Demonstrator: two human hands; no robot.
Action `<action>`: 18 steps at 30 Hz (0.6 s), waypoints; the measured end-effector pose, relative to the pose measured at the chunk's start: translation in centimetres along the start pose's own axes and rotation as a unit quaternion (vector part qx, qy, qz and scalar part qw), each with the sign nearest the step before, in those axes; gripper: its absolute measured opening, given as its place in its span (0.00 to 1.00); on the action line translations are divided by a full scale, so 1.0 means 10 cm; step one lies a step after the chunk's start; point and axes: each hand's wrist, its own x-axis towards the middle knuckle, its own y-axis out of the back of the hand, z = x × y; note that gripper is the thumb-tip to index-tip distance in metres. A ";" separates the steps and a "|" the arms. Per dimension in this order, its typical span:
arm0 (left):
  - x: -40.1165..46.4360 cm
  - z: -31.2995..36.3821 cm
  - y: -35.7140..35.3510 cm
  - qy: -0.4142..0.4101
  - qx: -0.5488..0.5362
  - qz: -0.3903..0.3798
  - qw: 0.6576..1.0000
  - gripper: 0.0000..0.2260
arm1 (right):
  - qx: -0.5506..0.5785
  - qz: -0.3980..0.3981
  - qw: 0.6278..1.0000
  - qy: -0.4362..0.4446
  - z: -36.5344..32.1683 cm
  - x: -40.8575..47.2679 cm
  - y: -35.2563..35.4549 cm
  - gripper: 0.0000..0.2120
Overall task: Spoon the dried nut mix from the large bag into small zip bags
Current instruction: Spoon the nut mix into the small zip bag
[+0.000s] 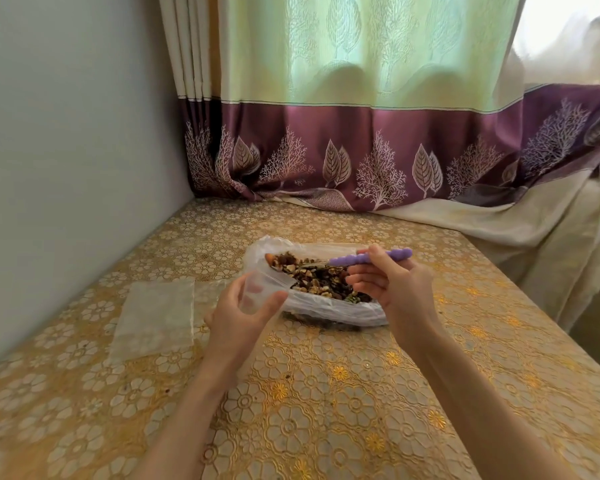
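L hand grips a small clear plastic zip bag w/ thumb and curled fingers, mouth held open just beside the large clear plastic bag of brown dried nut mix, which lies mid-table on the gold floral-pattern tablecloth. R hand pinches the purple ridged handle of a metal spoon, bowl loaded w/ mix & held over the big bag, near the small bag's mouth. Flat stack of empty clear zip bags lies on the cloth left of the L hand; purple-and-green leaf-print curtain hangs at the table's far edge.
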 end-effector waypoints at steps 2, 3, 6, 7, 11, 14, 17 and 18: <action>-0.01 0.02 -0.01 -0.003 -0.001 -0.003 1.000 0.35 | -0.025 -0.041 0.999 0.010 -0.03 -0.03 -0.06 0.13; -0.01 0.03 -0.01 -0.005 -0.004 -0.005 1.000 0.31 | -0.039 -0.058 0.997 0.020 -0.04 -0.04 -0.09 0.12; -0.02 0.09 0.00 -0.026 -0.022 0.002 0.999 0.22 | -0.058 -0.095 0.993 0.042 -0.07 -0.06 -0.15 0.09; -0.03 0.10 0.00 -0.032 -0.028 0.010 0.999 0.20 | -0.060 -0.104 0.992 0.045 -0.08 -0.06 -0.16 0.07; -0.02 0.10 0.03 -0.028 -0.054 0.030 0.998 0.26 | -0.073 -0.129 0.988 0.050 -0.09 -0.05 -0.17 0.06; -0.02 0.09 0.04 -0.028 -0.031 0.034 0.999 0.35 | -0.072 -0.124 0.988 0.051 -0.09 -0.03 -0.14 0.06; -0.02 0.10 0.05 -0.028 -0.026 0.031 0.999 0.33 | -0.045 -0.100 0.992 0.054 -0.11 0.01 -0.07 0.06; -0.02 0.10 0.04 -0.027 -0.033 0.028 0.999 0.32 | -0.032 -0.087 0.994 0.055 -0.12 0.03 -0.04 0.07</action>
